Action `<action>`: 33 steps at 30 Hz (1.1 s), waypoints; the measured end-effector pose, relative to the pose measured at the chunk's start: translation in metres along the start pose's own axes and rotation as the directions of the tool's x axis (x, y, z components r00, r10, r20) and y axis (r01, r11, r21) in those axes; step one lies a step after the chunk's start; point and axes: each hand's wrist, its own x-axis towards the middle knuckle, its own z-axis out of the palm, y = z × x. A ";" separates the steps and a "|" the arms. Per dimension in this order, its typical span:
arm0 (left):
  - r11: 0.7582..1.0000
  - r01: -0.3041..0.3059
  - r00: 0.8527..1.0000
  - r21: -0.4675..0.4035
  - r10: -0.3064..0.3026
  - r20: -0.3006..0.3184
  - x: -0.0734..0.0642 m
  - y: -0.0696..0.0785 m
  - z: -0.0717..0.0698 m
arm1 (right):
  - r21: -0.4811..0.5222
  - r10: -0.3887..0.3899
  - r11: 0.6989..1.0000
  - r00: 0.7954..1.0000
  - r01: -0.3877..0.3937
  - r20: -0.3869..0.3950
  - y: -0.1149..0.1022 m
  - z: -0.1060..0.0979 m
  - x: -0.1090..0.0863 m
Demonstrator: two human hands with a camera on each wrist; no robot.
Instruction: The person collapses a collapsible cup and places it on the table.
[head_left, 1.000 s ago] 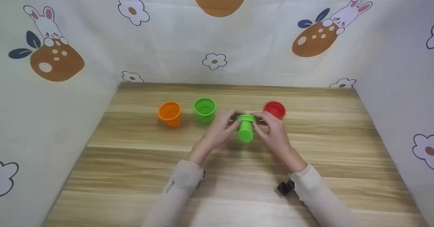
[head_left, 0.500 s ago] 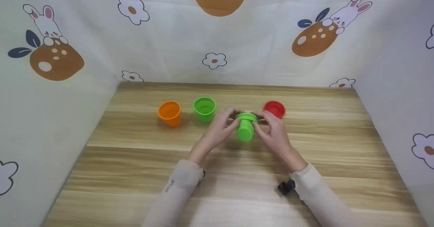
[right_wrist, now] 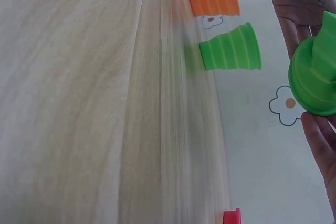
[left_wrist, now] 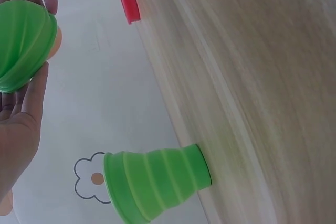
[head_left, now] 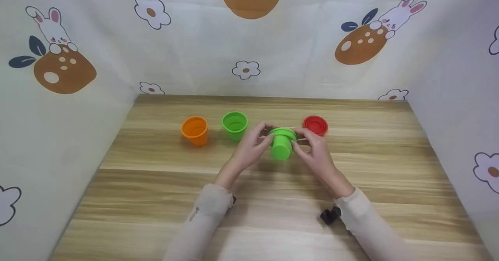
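Observation:
Between both hands a green collapsible cup (head_left: 281, 144) is held up off the table, its base tipped toward me and its wide rim away. My left hand (head_left: 252, 146) grips the rim from the left, thumb on the near side and fingers behind. From the right, my right hand (head_left: 316, 151) pinches the same rim in a like way. In the right wrist view the cup's wall (right_wrist: 315, 72) looks partly folded and skewed. A second green cup (head_left: 235, 125) stands extended and upright just beyond my left hand. Behind my right hand lies a red collapsible cup (head_left: 315, 125), folded flat.
An orange cup (head_left: 195, 130) stands extended to the left of the standing green one. All rest on a wood-grain table (head_left: 156, 198). Printed cloth walls (head_left: 195, 42) enclose the back and sides. A black wrist device (head_left: 330, 215) sticks out from my right sleeve.
The held cup has risen slightly and shifted a little left, its base drawing up closer to the rim. Both hands keep their grip; the other cups stay put.

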 end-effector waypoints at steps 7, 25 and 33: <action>0.998 0.030 0.998 0.046 -0.032 0.046 -0.001 -0.001 0.001 | -0.104 -0.088 0.991 0.996 0.087 0.000 -0.001 0.001 0.000; 0.999 0.042 0.999 -0.018 -0.042 0.022 -0.005 0.000 -0.001 | 0.100 0.067 0.991 0.984 -0.084 0.164 -0.005 -0.001 -0.001; 0.999 0.048 0.998 -0.024 -0.048 0.028 -0.004 0.000 -0.001 | 0.089 0.090 0.991 0.989 -0.100 0.114 -0.005 0.001 0.000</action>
